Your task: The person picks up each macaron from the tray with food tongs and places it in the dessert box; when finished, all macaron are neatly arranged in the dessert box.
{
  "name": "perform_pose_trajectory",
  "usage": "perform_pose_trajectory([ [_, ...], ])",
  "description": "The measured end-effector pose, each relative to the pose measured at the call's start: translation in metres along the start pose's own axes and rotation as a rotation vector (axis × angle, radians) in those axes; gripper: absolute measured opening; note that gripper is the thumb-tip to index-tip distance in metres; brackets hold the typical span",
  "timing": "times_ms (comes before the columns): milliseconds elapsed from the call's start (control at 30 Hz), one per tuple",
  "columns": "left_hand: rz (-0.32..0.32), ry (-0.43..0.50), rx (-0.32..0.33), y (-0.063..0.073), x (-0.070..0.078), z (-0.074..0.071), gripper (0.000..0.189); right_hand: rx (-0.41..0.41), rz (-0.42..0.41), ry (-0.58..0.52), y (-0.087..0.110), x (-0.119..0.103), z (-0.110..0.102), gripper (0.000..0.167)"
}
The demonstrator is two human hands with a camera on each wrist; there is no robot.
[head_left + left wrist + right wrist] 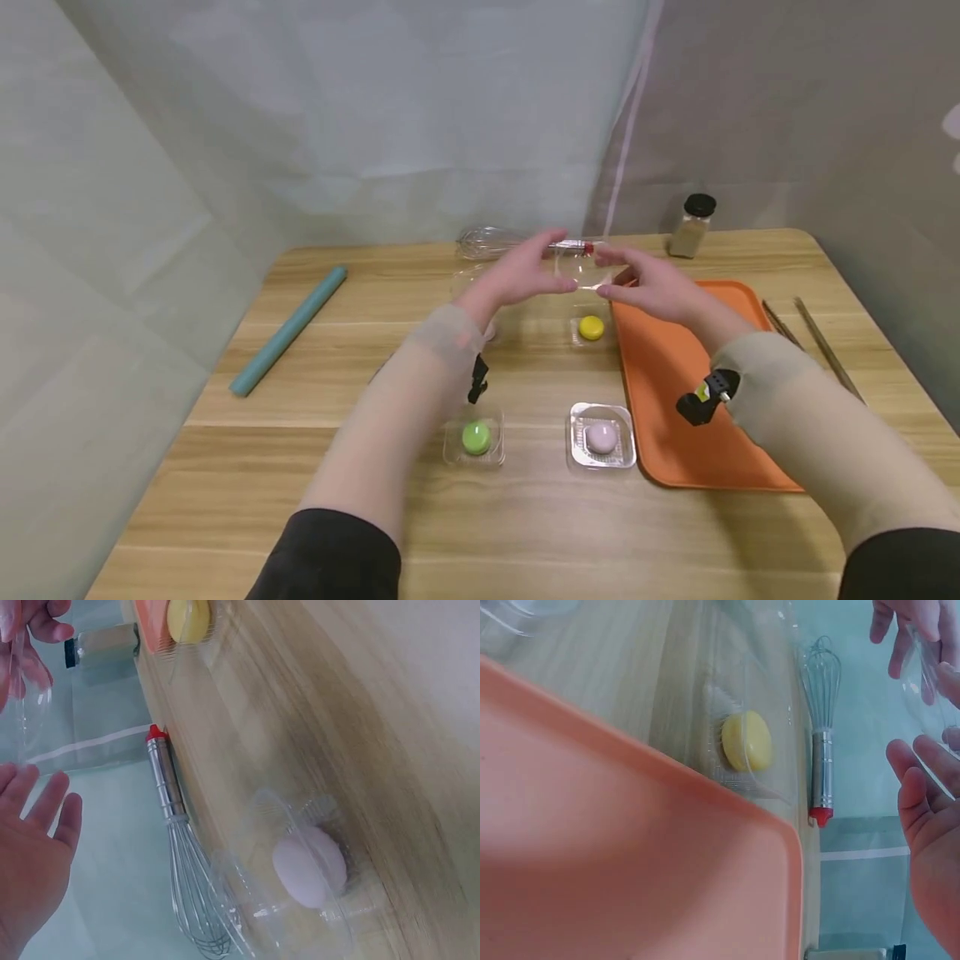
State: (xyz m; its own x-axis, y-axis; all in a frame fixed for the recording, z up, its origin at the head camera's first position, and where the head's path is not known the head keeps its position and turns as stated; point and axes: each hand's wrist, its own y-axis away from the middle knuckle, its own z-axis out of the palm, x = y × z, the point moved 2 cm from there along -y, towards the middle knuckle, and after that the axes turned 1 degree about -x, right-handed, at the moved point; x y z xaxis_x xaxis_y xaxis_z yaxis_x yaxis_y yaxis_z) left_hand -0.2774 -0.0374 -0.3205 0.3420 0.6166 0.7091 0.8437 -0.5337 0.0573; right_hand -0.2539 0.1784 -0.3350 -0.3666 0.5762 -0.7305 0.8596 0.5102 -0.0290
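Over the far side of the table, both hands hold a thin clear plastic lid [585,271] between them. My left hand [521,271] has its fingertips at the lid's left edge. On the opposite edge are the fingers and thumb of my right hand [652,283]. Below them, a smooth yellow round piece [591,327] sits in a clear plastic box [720,761]. A pale pink round piece [309,866] lies in another clear box, mostly hidden by the left wrist in the head view. Nearer are boxes with a green round piece [476,437] and a lilac round piece [602,437].
An orange tray [697,450] lies on the right under the right forearm, with metal sticks [828,346] beyond it. At the back are a whisk [180,840] and a black-capped jar [690,227]. A teal roll [288,332] lies at the left.
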Motion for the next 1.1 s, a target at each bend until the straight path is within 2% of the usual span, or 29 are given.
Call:
perform_pose_trajectory([
  [100, 0.034, -0.017, -0.018, 0.001, 0.001, 0.001, 0.093, -0.001, -0.008, -0.02, 0.002, 0.001, 0.001, 0.06],
  [167, 0.07, -0.065, -0.017, 0.001, 0.001, 0.002, 0.096, 0.0, -0.008, -0.054, 0.003, 0.002, 0.001, 0.061],
  [233, 0.098, -0.144, -0.007, 0.001, 0.003, 0.003, 0.097, 0.001, 0.008, -0.093, 0.005, 0.002, 0.001, 0.064],
  [367, 0.13, -0.359, 0.031, 0.005, 0.007, 0.004, 0.097, 0.002, 0.031, -0.182, 0.008, 0.003, 0.002, 0.071],
  [467, 0.176, -0.459, 0.073, 0.008, 0.009, 0.004, 0.094, 0.012, 0.027, -0.248, 0.008, 0.003, 0.004, 0.075],
  [567, 0.242, -0.499, 0.118, 0.012, 0.011, 0.004, 0.091, 0.038, 0.009, -0.365, 0.008, 0.002, 0.004, 0.079],
  [667, 0.33, -0.52, 0.156, 0.016, 0.013, 0.005, 0.09, 0.033, -0.026, -0.623, 0.01, 0.0, 0.003, 0.064],
  [767, 0.449, -0.552, 0.189, 0.019, 0.014, 0.006, 0.088, -0.049, -0.057, -0.903, 0.012, 0.0, 0.001, 0.039],
  [833, 0.53, -0.566, 0.212, 0.02, 0.015, 0.007, 0.087, -0.137, -0.046, -1.053, 0.012, 0.001, 0.001, 0.038],
  [933, 0.621, -0.564, 0.247, 0.022, 0.016, 0.008, 0.085, -0.243, -0.015, -1.15, 0.011, 0.002, 0.002, 0.044],
  [1033, 0.665, -0.559, 0.274, 0.023, 0.018, 0.01, 0.085, -0.306, 0.032, -1.199, 0.01, 0.002, 0.003, 0.042],
  [1100, 0.671, -0.562, 0.283, 0.023, 0.018, 0.011, 0.084, -0.336, 0.048, -1.216, 0.01, 0.002, 0.004, 0.041],
])
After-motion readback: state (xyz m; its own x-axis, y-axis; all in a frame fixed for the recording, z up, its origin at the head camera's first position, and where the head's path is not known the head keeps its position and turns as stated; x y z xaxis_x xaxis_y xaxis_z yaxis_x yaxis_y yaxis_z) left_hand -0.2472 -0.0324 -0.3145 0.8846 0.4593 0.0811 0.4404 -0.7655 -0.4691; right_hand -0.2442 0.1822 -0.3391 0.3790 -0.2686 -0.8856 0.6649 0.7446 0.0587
